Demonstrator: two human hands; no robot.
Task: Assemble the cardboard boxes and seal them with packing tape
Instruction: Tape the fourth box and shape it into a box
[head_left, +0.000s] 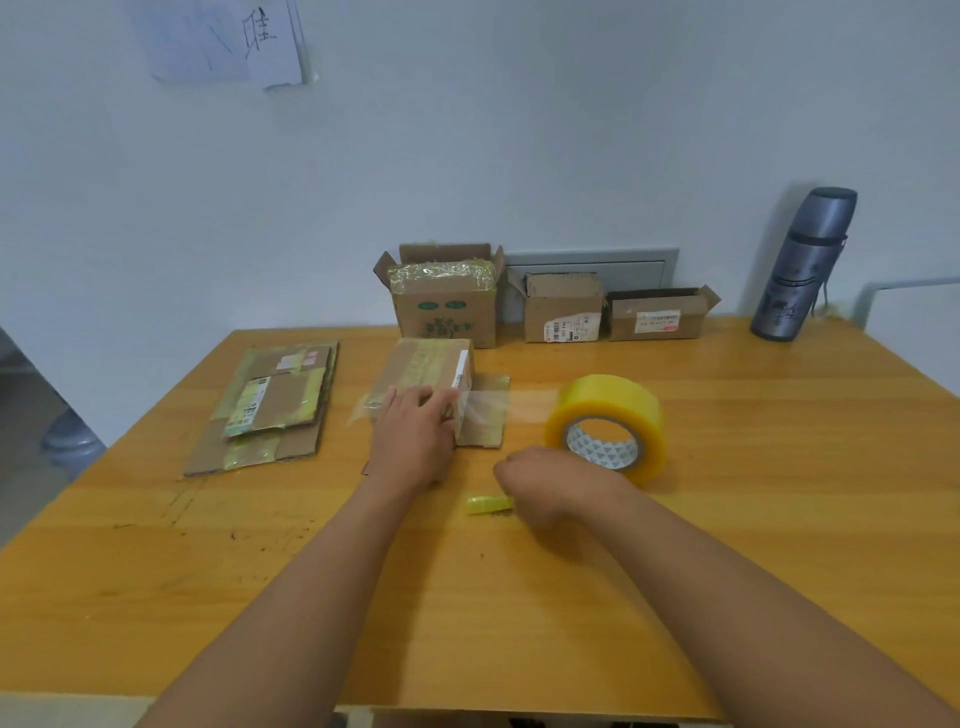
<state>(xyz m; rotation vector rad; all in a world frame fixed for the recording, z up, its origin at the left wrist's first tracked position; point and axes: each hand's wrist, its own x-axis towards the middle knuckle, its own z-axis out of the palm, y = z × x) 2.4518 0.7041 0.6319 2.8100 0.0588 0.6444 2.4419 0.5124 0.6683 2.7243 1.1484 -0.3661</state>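
Box: small brown cardboard box with old yellowish tape on its top, lying at the middle of the surface; its long axis runs away from the person, tilted a little to the right, and one end flap lies open flat to the right.
Tape strip: clear strip of tape stretched from the box's near right edge across to the roll, running left to right.
Left hand: left hand lies palm down on the near end of the box, fingers straight and pointing right, pressing the tape onto the top; grip relaxed, nothing clasped.
Right hand: right hand hovers low just in front of the roll, back of the hand up, fingers curled under; whether its grip is clamped on anything I cannot tell.
Tape roll: wide yellow roll of packing tape standing on edge, its hole facing the person, right of the box.
Scrap: small yellow crumpled tape scrap beside the right hand.
Surface: orange-yellow wooden surface.
Flattened boxes: stack of flattened brown cartons to the left of the box.
Back row: three open brown cardboard boxes along the wall.
Flask: grey-blue metal flask upright at the far right corner.
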